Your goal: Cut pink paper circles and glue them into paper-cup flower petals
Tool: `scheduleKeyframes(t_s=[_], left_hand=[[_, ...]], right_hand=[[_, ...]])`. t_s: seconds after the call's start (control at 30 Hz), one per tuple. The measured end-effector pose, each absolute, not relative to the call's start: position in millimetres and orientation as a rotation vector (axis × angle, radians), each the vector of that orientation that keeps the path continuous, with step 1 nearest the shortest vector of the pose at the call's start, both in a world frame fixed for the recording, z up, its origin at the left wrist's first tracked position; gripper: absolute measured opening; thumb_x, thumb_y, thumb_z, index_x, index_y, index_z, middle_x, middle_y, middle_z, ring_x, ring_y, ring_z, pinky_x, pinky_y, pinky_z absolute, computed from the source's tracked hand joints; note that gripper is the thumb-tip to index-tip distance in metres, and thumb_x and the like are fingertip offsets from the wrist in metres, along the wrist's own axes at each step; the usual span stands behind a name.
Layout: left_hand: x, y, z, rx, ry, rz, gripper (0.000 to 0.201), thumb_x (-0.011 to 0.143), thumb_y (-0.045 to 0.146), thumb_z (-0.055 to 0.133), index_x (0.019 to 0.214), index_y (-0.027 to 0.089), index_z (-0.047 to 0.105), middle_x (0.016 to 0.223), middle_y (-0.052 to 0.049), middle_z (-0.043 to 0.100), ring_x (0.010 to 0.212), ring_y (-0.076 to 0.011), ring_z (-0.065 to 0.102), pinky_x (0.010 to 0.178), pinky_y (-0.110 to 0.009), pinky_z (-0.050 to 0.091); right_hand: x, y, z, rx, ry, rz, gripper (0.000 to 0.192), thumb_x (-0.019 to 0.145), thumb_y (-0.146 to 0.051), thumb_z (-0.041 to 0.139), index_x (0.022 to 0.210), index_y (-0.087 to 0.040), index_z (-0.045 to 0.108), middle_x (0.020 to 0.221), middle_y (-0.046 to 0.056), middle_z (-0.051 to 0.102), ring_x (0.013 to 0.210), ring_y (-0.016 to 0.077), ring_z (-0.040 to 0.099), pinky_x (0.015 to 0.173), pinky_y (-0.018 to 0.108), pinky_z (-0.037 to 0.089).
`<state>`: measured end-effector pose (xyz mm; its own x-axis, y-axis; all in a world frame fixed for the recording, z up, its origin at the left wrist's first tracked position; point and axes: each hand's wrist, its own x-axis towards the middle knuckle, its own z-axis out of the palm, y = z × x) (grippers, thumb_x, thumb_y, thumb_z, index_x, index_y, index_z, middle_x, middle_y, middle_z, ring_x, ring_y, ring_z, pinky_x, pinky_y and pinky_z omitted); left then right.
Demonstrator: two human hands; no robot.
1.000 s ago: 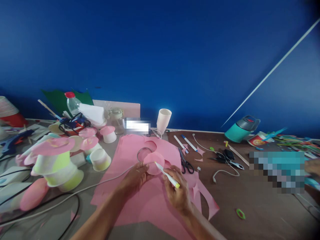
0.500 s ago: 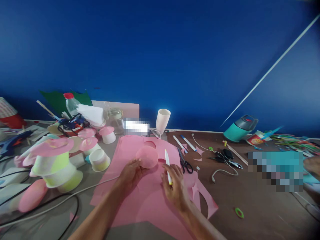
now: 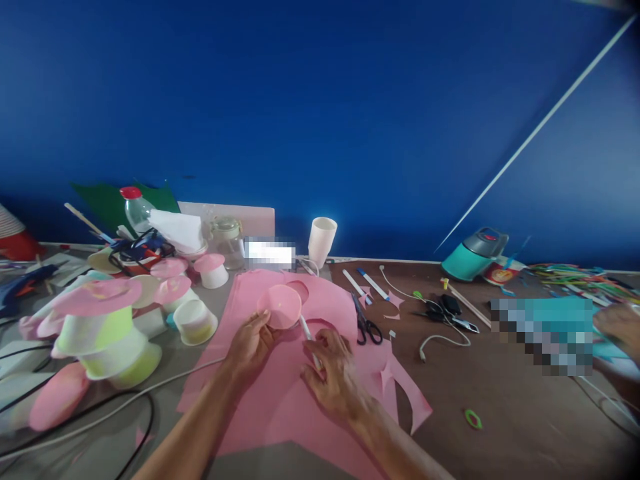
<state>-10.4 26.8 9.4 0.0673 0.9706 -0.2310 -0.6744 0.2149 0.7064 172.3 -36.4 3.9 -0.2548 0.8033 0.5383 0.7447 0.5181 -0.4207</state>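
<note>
A large pink paper sheet (image 3: 280,393), matte and flat with round holes and jagged offcuts cut from its edges, covers the table's middle, and everything else sits about it. Above its far half the left hand (image 3: 249,345) pinches a small pink disc (image 3: 280,307), round and slightly cupped like a shallow dish, by its near rim, while the right hand (image 3: 334,379) just beside it is closed round a slim white marker (image 3: 309,338) whose tip points toward the disc. Black-handled scissors (image 3: 367,325) lie off the sheet's right edge, and pale paper cups (image 3: 196,322) with pink tops crowd its left.
</note>
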Motion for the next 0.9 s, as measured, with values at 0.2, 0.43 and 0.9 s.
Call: scheduleKeyframes(t_s=[0.2,0.43,0.9], left_hand=[[-7,26,14,0.422,0.775,1.331,0.016,0.081,0.008,0.065,0.096,0.013,0.07,0.08,-0.005,0.078,0.081,-0.0198,0.074,0.087,-0.035,0.06],[-3,22,21,0.385,0.791,1.305,0.011,0.082,0.005,0.064,0.086,0.013,0.07,0.081,-0.005,0.078,0.074,-0.0176,0.074,0.078,-0.03,0.063],[4,15,29,0.365,0.819,1.246,0.019,0.081,0.003,0.063,0.095,0.012,0.072,0.078,-0.006,0.078,0.071,-0.0194,0.073,0.066,-0.03,0.061]], right_hand=[[213,-13,11,-1.529,-1.702,-0.107,0.021,0.09,-0.022,0.052,0.104,-0.019,0.066,0.095,0.008,0.069,0.087,0.0245,0.064,0.079,0.039,0.044],[254,14,0,-2.176,-1.645,-0.091,0.019,0.087,-0.026,0.061,0.101,-0.019,0.072,0.097,0.013,0.071,0.092,0.0299,0.065,0.08,0.042,0.043],[241,9,16,-2.442,-1.704,0.091,0.037,0.091,-0.033,0.054,0.124,-0.02,0.064,0.119,0.015,0.065,0.113,0.0312,0.06,0.091,0.042,0.039]])
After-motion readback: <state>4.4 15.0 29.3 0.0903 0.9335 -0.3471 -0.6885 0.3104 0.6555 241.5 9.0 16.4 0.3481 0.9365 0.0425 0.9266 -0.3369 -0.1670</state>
